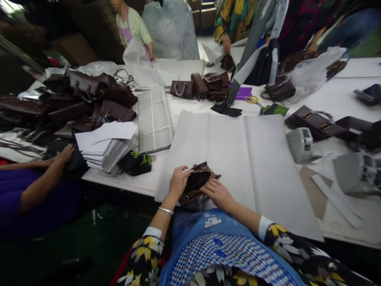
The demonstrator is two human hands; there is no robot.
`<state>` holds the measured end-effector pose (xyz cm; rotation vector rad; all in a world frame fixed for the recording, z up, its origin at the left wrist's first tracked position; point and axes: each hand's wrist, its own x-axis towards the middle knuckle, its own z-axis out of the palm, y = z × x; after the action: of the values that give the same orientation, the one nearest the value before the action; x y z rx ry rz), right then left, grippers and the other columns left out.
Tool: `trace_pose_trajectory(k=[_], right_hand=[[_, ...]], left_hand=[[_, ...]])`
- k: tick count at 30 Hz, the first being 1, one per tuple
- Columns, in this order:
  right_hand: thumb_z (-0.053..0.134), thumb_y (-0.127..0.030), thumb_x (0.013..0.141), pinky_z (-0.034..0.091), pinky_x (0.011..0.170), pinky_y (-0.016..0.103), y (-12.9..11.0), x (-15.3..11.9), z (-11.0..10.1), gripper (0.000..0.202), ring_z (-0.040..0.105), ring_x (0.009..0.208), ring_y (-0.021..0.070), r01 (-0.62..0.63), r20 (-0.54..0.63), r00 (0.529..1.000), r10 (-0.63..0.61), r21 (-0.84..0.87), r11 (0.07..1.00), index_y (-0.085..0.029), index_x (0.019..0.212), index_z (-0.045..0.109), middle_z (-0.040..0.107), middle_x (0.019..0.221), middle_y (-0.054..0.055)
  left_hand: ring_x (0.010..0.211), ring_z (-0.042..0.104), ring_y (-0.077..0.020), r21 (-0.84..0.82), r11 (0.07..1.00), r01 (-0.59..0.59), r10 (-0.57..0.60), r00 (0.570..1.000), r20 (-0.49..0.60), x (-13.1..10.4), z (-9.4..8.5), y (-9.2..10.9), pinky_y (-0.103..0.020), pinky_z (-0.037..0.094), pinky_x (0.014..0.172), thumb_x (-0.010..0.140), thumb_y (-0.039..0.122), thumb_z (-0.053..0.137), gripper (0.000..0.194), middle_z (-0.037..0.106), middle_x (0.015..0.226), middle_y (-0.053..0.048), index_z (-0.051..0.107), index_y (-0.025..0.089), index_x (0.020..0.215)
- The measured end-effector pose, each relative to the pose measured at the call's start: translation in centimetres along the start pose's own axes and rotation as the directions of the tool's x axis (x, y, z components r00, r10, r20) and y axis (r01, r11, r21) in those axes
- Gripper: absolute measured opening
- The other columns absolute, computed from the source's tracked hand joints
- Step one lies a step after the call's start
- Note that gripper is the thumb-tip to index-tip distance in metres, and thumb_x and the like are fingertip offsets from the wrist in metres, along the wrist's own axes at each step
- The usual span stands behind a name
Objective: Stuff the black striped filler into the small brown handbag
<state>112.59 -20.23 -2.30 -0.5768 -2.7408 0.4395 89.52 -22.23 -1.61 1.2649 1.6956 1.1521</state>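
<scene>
Both hands, left point(178, 182) and right point(218, 193), fingers closed around a small brown handbag point(197, 183) on white paper point(253, 159).

Bare white sheet point(238, 159) lies open toward twelve o'clock; stacked papers point(104, 153) crowd ten o'clock, and a tape dispenser point(300, 145) blocks two o'clock.

Both hands grip a small dark brown bag point(197, 183) at the near edge of the surface point(342, 99): left hand point(178, 182) at its opening, right hand point(218, 193) on top, over a white sheet point(238, 159).
</scene>
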Motion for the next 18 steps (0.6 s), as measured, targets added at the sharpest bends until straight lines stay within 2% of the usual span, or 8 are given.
trace_pose_trajectory(k=[3, 6, 7, 9, 11, 12, 15, 18], right_hand=[[0.037, -0.014, 0.098, 0.034, 0.101, 0.043, 0.2, -0.2, 0.1, 0.036, 0.05, 0.111, 0.0233, -0.014, 0.024, 1.0, 0.013, 0.03, 0.999, -0.016, 0.129, 0.054, 0.064, 0.117, 0.01], [0.036, -0.012, 0.097, 0.036, 0.1, 0.044, 0.5, 0.1, 0.3, 0.038, 0.05, 0.113, 0.0236, -0.008, 0.036, 0.999, 0.007, 0.03, 1.0, -0.017, 0.131, 0.053, 0.063, 0.12, 0.01], [0.038, -0.012, 0.096, 0.036, 0.1, 0.044, 0.5, 0.2, 0.4, 0.038, 0.05, 0.113, 0.0237, -0.011, 0.03, 1.0, 0.011, 0.026, 1.0, -0.017, 0.13, 0.054, 0.063, 0.12, 0.01], [0.041, -0.01, 0.094, 0.036, 0.103, 0.045, 0.6, 0.5, 0.6, 0.036, 0.05, 0.114, 0.024, -0.028, 0.002, 1.0, 0.028, 0.022, 0.999, -0.015, 0.127, 0.055, 0.064, 0.119, 0.01], [0.042, -0.008, 0.093, 0.035, 0.105, 0.046, 0.4, 0.6, 1.0, 0.034, 0.051, 0.114, 0.0234, -0.036, -0.052, 0.998, 0.037, 0.026, 0.999, -0.014, 0.123, 0.057, 0.064, 0.118, 0.01], [0.042, -0.007, 0.093, 0.036, 0.105, 0.047, 0.4, 0.6, 1.2, 0.034, 0.052, 0.114, 0.0229, -0.031, -0.081, 0.996, 0.033, 0.027, 0.999, -0.014, 0.122, 0.058, 0.064, 0.117, 0.01], [0.04, -0.005, 0.092, 0.039, 0.104, 0.048, 0.1, 0.0, 1.9, 0.035, 0.053, 0.113, 0.0212, -0.01, -0.17, 0.985, 0.013, 0.02, 1.0, -0.015, 0.121, 0.058, 0.065, 0.116, 0.011], [0.042, -0.005, 0.092, 0.041, 0.104, 0.049, -0.3, -1.2, 2.5, 0.036, 0.053, 0.115, 0.0212, -0.042, -0.23, 0.972, 0.047, 0.024, 0.999, -0.018, 0.122, 0.058, 0.064, 0.113, 0.011]], left_hand=[[0.112, 0.05, -0.028, 0.037, 0.999, 0.017, -0.016, 1.0, -0.018, -1.0, 0.3, -0.5, -0.044, 0.026, 0.114, 0.078, 0.023, 0.071, 0.018, 0.064, 0.097, -0.01, 0.076, 0.028, 0.094], [0.104, 0.056, -0.0273, 0.058, 0.996, 0.068, -0.069, 0.998, 0.014, -2.0, 0.1, -0.7, -0.044, 0.03, 0.112, 0.078, 0.028, 0.072, 0.023, 0.063, 0.084, -0.01, 0.074, 0.026, 0.102], [0.104, 0.056, -0.027, 0.125, 0.992, 0.03, -0.036, 0.998, 0.044, -2.2, -0.1, -0.6, -0.045, 0.032, 0.111, 0.081, 0.029, 0.069, 0.026, 0.064, 0.087, -0.01, 0.072, 0.026, 0.106], [0.113, 0.053, -0.0269, 0.31, 0.942, -0.126, 0.09, 0.988, 0.128, -2.1, -0.5, 0.1, -0.045, 0.034, 0.11, 0.086, 0.032, 0.061, 0.032, 0.063, 0.109, -0.01, 0.066, 0.027, 0.117], [0.125, 0.045, -0.0265, 0.45, 0.846, -0.286, 0.188, 0.95, 0.25, -1.6, -0.8, 0.9, -0.044, 0.036, 0.11, 0.088, 0.036, 0.057, 0.043, 0.051, 0.135, -0.008, 0.055, 0.027, 0.13], [0.128, 0.043, -0.026, 0.482, 0.809, -0.337, 0.196, 0.927, 0.32, -1.4, -0.8, 1.3, -0.042, 0.037, 0.109, 0.087, 0.038, 0.058, 0.052, 0.045, 0.142, -0.007, 0.047, 0.028, 0.137], [0.122, 0.05, -0.0237, 0.531, 0.76, -0.375, 0.08, 0.865, 0.496, -0.8, -0.6, 2.0, -0.036, 0.046, 0.101, 0.083, 0.035, 0.064, 0.081, 0.045, 0.143, -0.006, 0.019, 0.032, 0.15], [0.115, 0.057, -0.0247, 0.579, 0.722, -0.378, -0.02, 0.825, 0.565, -0.4, 0.1, 2.0, -0.033, 0.05, 0.09, 0.075, 0.025, 0.071, 0.099, 0.05, 0.137, -0.007, 0.008, 0.035, 0.151]])
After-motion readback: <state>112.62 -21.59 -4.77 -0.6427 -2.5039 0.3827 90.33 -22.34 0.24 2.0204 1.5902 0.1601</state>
